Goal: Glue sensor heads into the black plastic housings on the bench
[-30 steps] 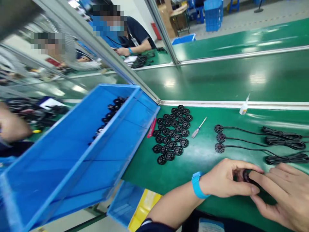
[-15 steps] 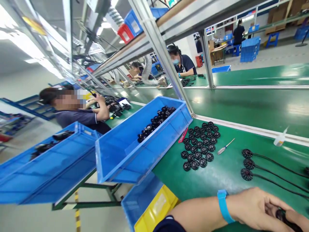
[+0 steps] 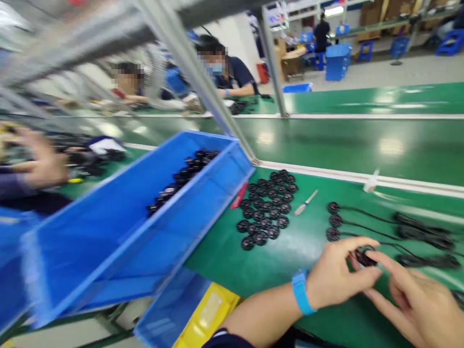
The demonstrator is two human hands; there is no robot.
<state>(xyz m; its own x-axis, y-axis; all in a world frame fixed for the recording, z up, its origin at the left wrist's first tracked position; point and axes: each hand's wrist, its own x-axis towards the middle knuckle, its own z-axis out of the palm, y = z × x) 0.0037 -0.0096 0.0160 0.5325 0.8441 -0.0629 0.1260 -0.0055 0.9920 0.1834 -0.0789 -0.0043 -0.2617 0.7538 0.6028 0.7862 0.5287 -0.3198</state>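
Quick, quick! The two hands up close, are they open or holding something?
Left hand: closed on a small black part.
Right hand: partly open, index finger at that part; whether it grips cannot be told.

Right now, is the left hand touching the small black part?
Touching. In the head view, the left hand curls its fingers against the small black part, without a visible gap.

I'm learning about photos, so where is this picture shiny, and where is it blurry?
Head view: pale glare on the glossy green surface beyond the white rail; head view: the co-worker's hand at left is smeared; head view: the small rounded black part between the person's bare left hand and right hand is too soft for fine detail.
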